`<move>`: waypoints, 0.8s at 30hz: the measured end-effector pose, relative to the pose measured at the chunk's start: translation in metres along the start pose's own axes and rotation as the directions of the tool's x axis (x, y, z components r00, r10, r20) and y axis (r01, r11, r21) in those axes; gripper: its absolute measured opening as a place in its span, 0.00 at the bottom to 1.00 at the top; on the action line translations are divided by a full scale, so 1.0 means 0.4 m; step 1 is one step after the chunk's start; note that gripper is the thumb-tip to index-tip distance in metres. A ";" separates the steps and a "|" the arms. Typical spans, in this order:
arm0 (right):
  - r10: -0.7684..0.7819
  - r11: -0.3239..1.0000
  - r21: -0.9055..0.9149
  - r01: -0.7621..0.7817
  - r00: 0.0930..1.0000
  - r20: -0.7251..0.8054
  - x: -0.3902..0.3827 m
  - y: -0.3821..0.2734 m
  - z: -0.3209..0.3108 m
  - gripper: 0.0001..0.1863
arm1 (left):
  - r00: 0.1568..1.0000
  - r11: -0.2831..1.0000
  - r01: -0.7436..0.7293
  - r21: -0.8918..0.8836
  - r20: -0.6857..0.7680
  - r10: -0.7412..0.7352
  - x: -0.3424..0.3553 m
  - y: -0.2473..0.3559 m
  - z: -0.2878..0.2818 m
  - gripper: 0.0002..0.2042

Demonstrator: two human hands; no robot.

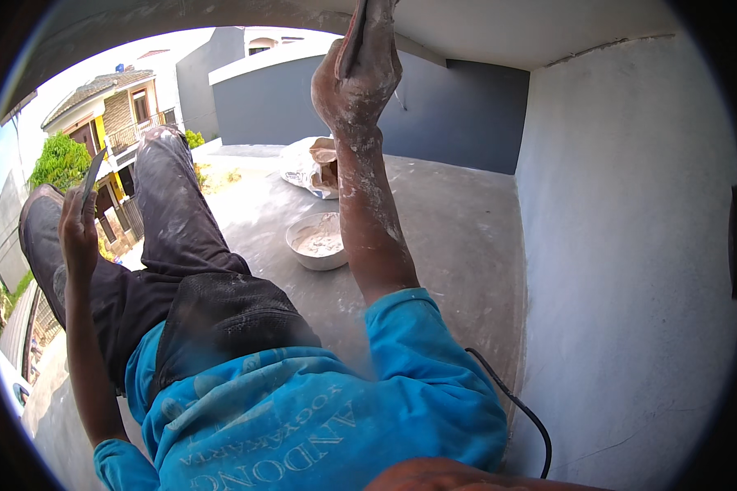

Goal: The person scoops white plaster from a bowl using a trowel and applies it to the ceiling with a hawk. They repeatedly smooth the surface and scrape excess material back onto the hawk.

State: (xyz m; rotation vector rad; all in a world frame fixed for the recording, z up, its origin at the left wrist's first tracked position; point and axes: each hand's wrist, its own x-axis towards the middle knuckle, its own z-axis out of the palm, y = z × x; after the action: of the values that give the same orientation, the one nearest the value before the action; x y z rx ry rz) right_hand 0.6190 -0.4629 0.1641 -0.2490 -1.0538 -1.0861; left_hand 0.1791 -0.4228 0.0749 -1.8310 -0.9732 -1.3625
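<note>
My right hand, dusted with white powder, is raised high near the ceiling. Its fingers are closed round a thin, flat, reddish-edged tool, seen edge-on, so its kind is unclear. Lower down at the left, beside my knees, my left hand grips a flat dark putty blade that points upward. A pale bowl stands on the floor beyond my right forearm and contains whitish paste. Behind it lies an opened white sack, partly covered by that forearm.
Overhead runs a pale ceiling. At the right rises a whitish wall, with a black cable near its foot. A low grey wall bounds the grey floor. Houses and greenery stand outside at the left.
</note>
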 end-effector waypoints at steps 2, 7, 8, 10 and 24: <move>-0.175 0.976 -0.137 0.168 0.984 -0.039 -0.026 0.039 -0.039 0.30 | 1.000 1.000 0.008 -0.026 -0.013 -0.008 -0.004 0.001 -0.001 0.10; -0.285 0.947 -0.248 0.205 0.890 -0.355 0.049 0.162 -0.059 0.29 | 0.990 0.989 0.143 -0.040 -0.001 -0.143 -0.025 -0.011 -0.017 0.10; -0.332 0.935 -0.263 0.238 0.846 -0.418 0.078 0.181 -0.023 0.27 | 0.989 0.990 0.143 0.016 0.032 -0.143 -0.030 -0.034 -0.027 0.11; -0.360 0.925 -0.256 0.280 0.861 -0.359 0.113 0.225 0.027 0.34 | 0.997 0.997 0.069 0.031 -0.032 -0.068 -0.022 -0.042 -0.006 0.11; 0.446 0.891 0.235 -0.389 0.847 -0.290 0.042 0.222 -0.130 0.30 | 0.972 0.971 0.236 -0.043 0.011 -0.236 -0.023 -0.084 0.019 0.18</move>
State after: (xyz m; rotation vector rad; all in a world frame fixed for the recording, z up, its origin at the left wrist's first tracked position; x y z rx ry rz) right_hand 0.7224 -0.4622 0.1777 -0.1406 -0.7281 -0.6086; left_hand 0.1523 -0.4010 0.0662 -1.7962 -1.2043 -1.5307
